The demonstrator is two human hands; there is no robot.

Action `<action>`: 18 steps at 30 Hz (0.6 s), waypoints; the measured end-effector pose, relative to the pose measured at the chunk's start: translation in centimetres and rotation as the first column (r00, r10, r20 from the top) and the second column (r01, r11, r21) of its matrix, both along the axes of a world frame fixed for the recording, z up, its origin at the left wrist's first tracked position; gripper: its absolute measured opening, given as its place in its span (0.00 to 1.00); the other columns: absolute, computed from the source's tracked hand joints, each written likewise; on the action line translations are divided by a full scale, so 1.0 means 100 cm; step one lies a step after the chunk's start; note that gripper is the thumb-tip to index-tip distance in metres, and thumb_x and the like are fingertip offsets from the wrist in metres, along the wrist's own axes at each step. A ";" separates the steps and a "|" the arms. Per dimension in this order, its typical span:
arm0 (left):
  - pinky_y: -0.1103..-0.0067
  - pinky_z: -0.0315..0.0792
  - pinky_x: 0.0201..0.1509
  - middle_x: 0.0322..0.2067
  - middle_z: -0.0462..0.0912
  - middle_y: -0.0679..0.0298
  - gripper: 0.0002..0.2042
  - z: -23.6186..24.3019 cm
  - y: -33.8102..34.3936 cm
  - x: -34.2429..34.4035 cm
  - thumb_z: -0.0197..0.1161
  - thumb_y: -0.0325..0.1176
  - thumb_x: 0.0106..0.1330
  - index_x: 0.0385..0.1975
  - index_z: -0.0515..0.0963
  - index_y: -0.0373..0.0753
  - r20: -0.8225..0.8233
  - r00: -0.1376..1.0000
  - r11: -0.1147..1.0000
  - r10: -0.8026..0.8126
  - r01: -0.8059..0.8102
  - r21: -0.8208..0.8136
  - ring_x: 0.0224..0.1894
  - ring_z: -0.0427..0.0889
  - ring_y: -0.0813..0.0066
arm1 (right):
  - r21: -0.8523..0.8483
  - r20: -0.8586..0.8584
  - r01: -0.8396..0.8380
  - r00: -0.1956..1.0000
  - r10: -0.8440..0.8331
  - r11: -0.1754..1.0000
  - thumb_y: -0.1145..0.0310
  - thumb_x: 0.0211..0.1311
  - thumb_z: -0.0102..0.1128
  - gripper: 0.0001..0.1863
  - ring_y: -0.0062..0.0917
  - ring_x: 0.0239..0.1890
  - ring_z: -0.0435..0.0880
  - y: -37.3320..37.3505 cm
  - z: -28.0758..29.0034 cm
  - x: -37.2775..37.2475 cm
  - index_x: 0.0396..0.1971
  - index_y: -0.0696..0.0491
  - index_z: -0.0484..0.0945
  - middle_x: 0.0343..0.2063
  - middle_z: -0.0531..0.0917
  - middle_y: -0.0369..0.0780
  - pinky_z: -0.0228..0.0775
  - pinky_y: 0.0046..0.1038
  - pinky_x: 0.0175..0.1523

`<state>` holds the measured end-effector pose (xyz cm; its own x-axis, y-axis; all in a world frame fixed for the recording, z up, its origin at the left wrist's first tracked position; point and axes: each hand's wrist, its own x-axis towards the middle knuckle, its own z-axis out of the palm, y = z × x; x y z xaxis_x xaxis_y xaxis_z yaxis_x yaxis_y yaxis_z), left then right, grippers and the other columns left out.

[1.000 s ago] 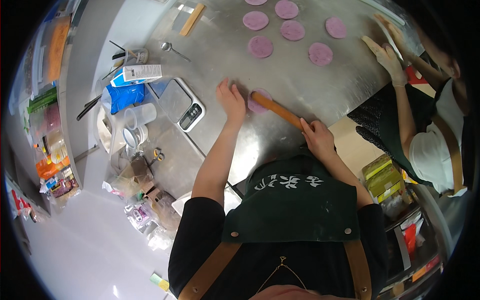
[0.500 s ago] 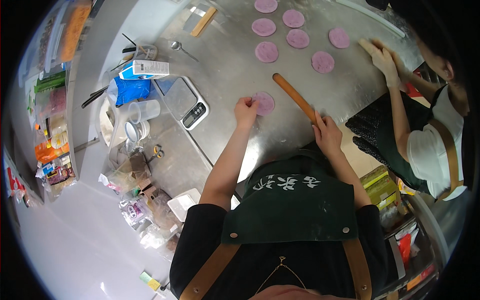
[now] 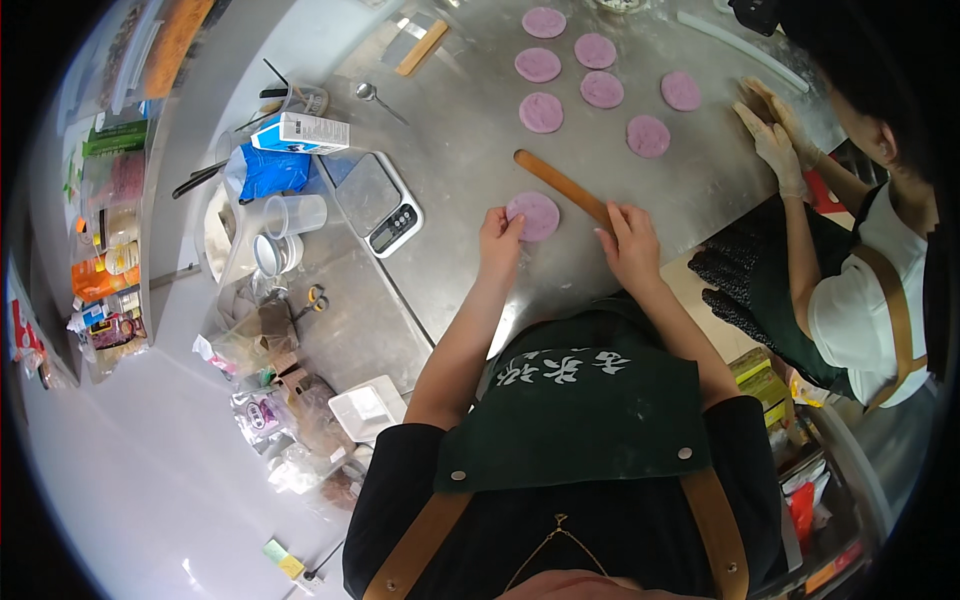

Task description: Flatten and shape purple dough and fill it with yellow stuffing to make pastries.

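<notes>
A flat round of purple dough [image 3: 535, 216] lies on the metal worktop in front of me. My left hand [image 3: 500, 240] holds its left edge, pinched between thumb and fingers. My right hand [image 3: 632, 243] is closed on the near end of a wooden rolling pin [image 3: 558, 184]. The pin slants up and to the left, its far tip just beyond the dough round. Farther back lie several more purple dough rounds [image 3: 602, 89], spread out singly.
On the left stand a kitchen scale [image 3: 395, 232], a clear plastic cup [image 3: 297, 215], a carton [image 3: 300, 134] and scissors [image 3: 316, 298]. A dough scraper [image 3: 421, 47] lies at the back. At right, a co-worker's gloved hands [image 3: 775, 140] are held together over the worktop.
My right hand has brought the rolling pin leftward, closer to the dough round. My left hand still pinches the round's edge. The co-worker's hands have moved a little apart. The view has shifted slightly.
</notes>
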<state>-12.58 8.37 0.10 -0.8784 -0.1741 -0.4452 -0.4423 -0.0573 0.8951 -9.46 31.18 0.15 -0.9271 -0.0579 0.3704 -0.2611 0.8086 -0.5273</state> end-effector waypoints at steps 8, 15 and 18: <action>0.83 0.72 0.43 0.37 0.81 0.64 0.10 0.056 0.020 0.022 0.60 0.25 0.66 0.45 0.74 0.33 -0.025 0.999 0.924 -0.030 0.037 0.381 0.39 0.78 0.81 | -0.867 0.480 0.448 0.634 0.606 0.219 0.72 0.61 0.64 0.18 0.18 0.38 0.81 -0.044 0.033 -0.015 0.50 0.60 0.77 0.40 0.83 0.38 0.74 0.21 0.44; 0.82 0.72 0.41 0.33 0.81 0.66 0.06 0.062 0.027 0.028 0.62 0.25 0.63 0.39 0.77 0.34 -0.151 0.981 0.988 -0.122 0.135 0.078 0.35 0.77 0.82 | -0.854 0.479 0.260 0.731 0.485 0.451 0.75 0.59 0.64 0.11 0.16 0.35 0.81 -0.045 0.050 -0.013 0.42 0.60 0.82 0.34 0.85 0.36 0.74 0.21 0.43; 0.83 0.71 0.42 0.33 0.81 0.67 0.05 0.062 0.022 0.029 0.61 0.25 0.63 0.38 0.77 0.34 -0.139 0.949 0.959 -0.283 0.279 -0.050 0.36 0.76 0.82 | -0.901 0.420 0.257 0.713 0.562 0.349 0.74 0.60 0.63 0.10 0.16 0.34 0.81 -0.041 0.047 -0.017 0.41 0.60 0.83 0.33 0.85 0.35 0.75 0.20 0.41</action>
